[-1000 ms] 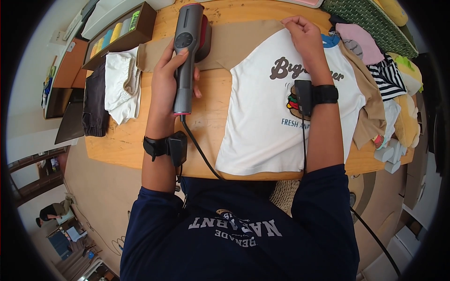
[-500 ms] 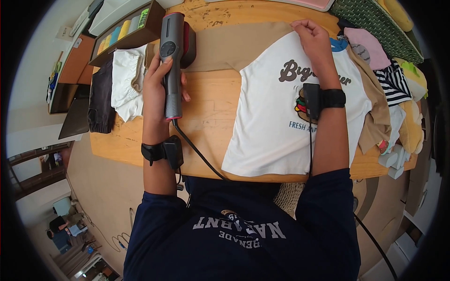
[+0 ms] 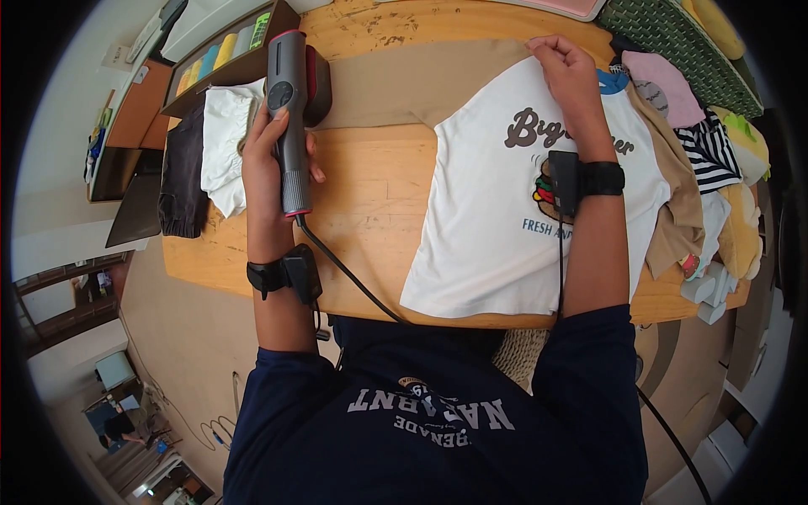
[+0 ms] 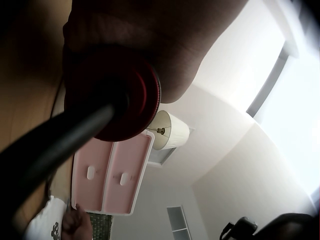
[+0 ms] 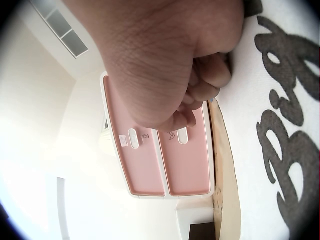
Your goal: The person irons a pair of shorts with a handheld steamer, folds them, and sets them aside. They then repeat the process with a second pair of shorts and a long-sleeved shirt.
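Note:
My left hand (image 3: 263,168) grips the grey handle of a handheld garment steamer (image 3: 289,101), thumb on its buttons. Its dark red-edged head is on the far end of a tan sleeve (image 3: 404,80). The sleeve belongs to a white T-shirt (image 3: 480,219) with a burger print, spread on the wooden table (image 3: 362,177). At the shirt's shoulder, my right hand (image 3: 576,88) pinches the fabric by the sleeve seam, its fingers curled in the right wrist view. In the left wrist view the steamer's red end cap (image 4: 147,95) and black cord (image 4: 60,140) fill the foreground.
Folded white shorts (image 3: 227,151) and dark trousers (image 3: 181,177) lie left, beside a box of rolled clothes (image 3: 244,63). On the right are a pile of clothes (image 3: 707,151) and a green woven basket (image 3: 673,50). Pink drawers (image 5: 185,165) stand behind the table.
My left hand has slid the steamer leftward along the tan sleeve, toward its cuff end. The right hand keeps its place on the shirt's shoulder; the whole view shifted slightly.

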A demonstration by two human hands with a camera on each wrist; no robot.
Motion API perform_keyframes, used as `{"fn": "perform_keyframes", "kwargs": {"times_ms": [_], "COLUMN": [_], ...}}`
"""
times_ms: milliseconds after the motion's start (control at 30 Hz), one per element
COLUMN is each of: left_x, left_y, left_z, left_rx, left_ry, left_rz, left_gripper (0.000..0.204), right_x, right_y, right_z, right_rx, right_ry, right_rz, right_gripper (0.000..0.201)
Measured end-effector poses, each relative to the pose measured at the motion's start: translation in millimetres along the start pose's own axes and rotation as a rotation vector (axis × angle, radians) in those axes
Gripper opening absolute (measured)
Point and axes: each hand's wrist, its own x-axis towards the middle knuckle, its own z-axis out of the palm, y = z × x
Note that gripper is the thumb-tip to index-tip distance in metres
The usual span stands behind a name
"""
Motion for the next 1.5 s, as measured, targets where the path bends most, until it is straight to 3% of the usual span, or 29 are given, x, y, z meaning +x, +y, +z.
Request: {"fn": "perform_keyframes", "kwargs": {"times_ms": [633,967,1000,1033,1500], "left_x": [3,4,3,4,-3], "left_y": [-1,-5,-5,-5,-1], "left_z": [-15,-22,-22,-22,-11], "left_rx": [-0.005,0.011,-0.007,-0.009,0.047], "left_ry": [0.026,0.039,0.033,0.037,0.070], "left_rz": [0.023,-0.010,-0.016,-0.019,0.002], "left_gripper": [0.038,0.031,0.029,0.028,0.029], "right_x": [0,11,8,6,5], "right_y": [-1,22,14,10,7], "right_z": [-1,-8,-3,0,-1], "right_rx": [-0.010,-0.044,0.005,0.056,0.058], "right_ry": [-0.004,-0.023,-0.022,-0.024,-0.037], "right_rz": [0.009,-0.024,-0.076,-0.130,-0.130], "right_gripper": [0.015,0.027,0.016,0.019,0.014]}}
